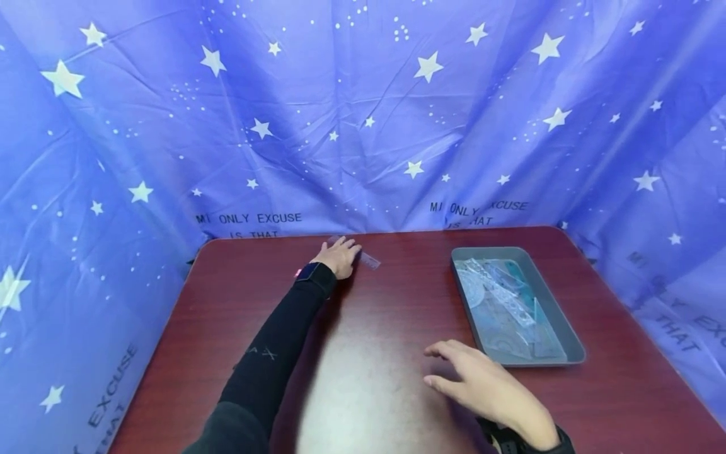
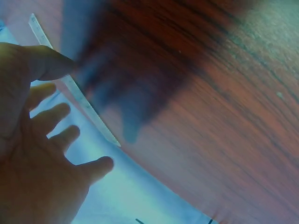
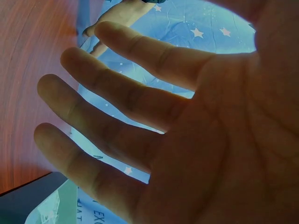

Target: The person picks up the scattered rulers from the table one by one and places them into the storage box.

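Note:
A clear ruler lies near the table's far edge, partly covered by my left hand. In the left wrist view the ruler is a thin pale strip with markings, and one digit of the left hand overlaps it; the fingers are spread, not curled round it. My right hand hovers at the near right, beside the front left corner of a grey tray. Its fingers are spread and relaxed, with nothing in the palm.
Inside the tray lie clear plastic pieces, some ruler-like and one rounded, over a teal-edged sheet. The dark red wooden table ends at a blue curtain with white stars, which hangs behind and at both sides.

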Demonstrator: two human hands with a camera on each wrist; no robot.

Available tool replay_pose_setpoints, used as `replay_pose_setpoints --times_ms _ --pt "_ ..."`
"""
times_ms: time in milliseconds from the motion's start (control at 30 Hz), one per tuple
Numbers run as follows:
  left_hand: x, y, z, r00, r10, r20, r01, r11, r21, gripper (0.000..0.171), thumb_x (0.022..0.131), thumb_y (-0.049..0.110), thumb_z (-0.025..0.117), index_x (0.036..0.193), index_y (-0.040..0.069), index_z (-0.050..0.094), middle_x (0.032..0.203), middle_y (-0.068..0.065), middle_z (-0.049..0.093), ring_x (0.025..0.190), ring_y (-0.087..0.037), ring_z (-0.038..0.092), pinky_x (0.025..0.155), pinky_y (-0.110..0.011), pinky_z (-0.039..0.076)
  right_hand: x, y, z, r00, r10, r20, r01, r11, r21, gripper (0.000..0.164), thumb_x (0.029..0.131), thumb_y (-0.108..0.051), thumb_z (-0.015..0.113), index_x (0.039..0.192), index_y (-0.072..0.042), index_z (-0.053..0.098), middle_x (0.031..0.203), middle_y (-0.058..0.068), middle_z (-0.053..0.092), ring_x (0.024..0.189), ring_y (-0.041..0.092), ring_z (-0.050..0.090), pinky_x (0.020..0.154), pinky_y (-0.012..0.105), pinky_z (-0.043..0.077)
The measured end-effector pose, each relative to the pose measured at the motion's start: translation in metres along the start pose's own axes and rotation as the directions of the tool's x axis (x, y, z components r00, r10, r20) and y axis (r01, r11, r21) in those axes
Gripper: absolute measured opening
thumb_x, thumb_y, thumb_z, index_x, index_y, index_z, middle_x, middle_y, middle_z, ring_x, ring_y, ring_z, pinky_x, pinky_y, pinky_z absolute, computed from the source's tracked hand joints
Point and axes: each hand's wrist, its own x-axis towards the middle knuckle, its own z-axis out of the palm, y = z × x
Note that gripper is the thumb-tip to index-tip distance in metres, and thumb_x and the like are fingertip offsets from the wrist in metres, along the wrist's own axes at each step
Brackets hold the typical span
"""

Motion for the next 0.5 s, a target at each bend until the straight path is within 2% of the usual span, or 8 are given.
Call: replay_pose_setpoints --times_ms 200,333,500 --pt "-0.002 0.008 0.001 0.999 0.023 -0.036 -0.021 0.999 0.049 0.054 0.107 0.008 0.058 0.159 0.009 0.048 0.164 -0.016 0.047 0.155 -0.036 0.043 0.128 -0.060 0.035 -0.001 0.003 0.000 1.000 0.015 0.005 -0.015 1.000 0.013 0.044 0.101 -0.043 0.074 0.133 -0.013 0.070 0.130 0.002 0.073 0.118 0.029 0.071 0.091 0.043 0.060" --pt "-0.005 0.015 0.000 0.997 0.055 -0.059 -0.050 0.995 0.082 0.046 0.106 0.007 0.059 0.151 0.004 0.053 0.153 -0.019 0.053 0.145 -0.037 0.051 0.124 -0.053 0.043 -0.001 0.003 0.002 1.000 0.006 0.012 -0.006 1.000 0.023 0.044 0.101 -0.043 0.074 0.133 -0.012 0.070 0.129 0.003 0.073 0.118 0.029 0.071 0.090 0.043 0.060" --pt "-0.007 0.015 0.001 0.995 0.078 -0.067 -0.072 0.993 0.090 0.040 0.102 0.007 0.065 0.141 0.002 0.058 0.139 -0.019 0.062 0.132 -0.036 0.061 0.116 -0.045 0.051 -0.002 0.004 0.003 1.000 0.003 0.020 -0.004 0.999 0.040 0.044 0.102 -0.041 0.074 0.134 -0.013 0.069 0.128 0.002 0.073 0.117 0.029 0.072 0.089 0.042 0.060"
